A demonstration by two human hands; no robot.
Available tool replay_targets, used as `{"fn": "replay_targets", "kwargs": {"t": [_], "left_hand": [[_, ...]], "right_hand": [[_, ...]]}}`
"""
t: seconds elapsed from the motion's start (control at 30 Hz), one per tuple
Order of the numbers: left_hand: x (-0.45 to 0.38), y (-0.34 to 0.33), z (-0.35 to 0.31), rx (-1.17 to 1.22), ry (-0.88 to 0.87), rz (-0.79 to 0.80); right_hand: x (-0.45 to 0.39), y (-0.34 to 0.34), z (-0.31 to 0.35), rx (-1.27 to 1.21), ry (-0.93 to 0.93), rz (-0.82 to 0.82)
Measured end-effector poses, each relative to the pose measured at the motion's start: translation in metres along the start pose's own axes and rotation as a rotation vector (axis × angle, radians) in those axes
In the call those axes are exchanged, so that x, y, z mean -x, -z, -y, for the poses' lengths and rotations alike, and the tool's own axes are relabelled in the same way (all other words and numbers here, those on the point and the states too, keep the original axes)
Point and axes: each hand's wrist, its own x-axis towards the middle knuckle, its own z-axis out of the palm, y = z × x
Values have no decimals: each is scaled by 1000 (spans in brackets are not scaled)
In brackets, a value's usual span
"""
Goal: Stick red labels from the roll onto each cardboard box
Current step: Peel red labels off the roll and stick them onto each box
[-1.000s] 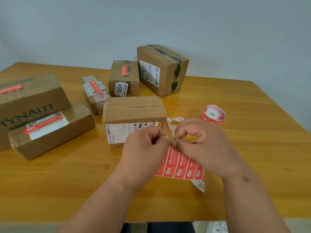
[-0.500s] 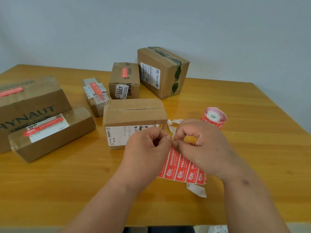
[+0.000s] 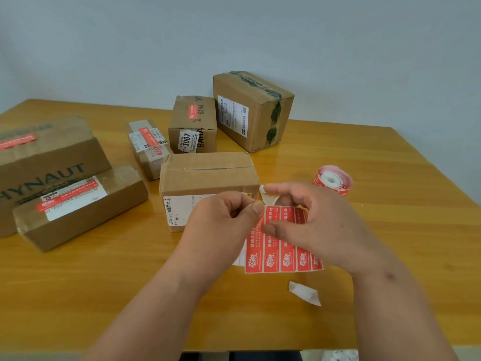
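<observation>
both forearms are bare, no sleeves in view; the left hand [image 3: 223, 225] and right hand [image 3: 322, 227] wear nothing.

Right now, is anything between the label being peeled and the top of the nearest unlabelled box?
Nothing visible. The left hand pinches a label at the edge of the red label strip, which the right hand holds. The nearest box sits just behind both hands, its bare top uncovered.
</observation>
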Motion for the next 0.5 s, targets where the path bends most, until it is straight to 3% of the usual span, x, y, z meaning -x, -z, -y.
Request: {"fn": "replay_targets", "kwargs": {"t": [0.5], "left_hand": [[-8,0,7,80,83,-4]], "right_hand": [[-6,-3,-3,72,-15,-62]]}}
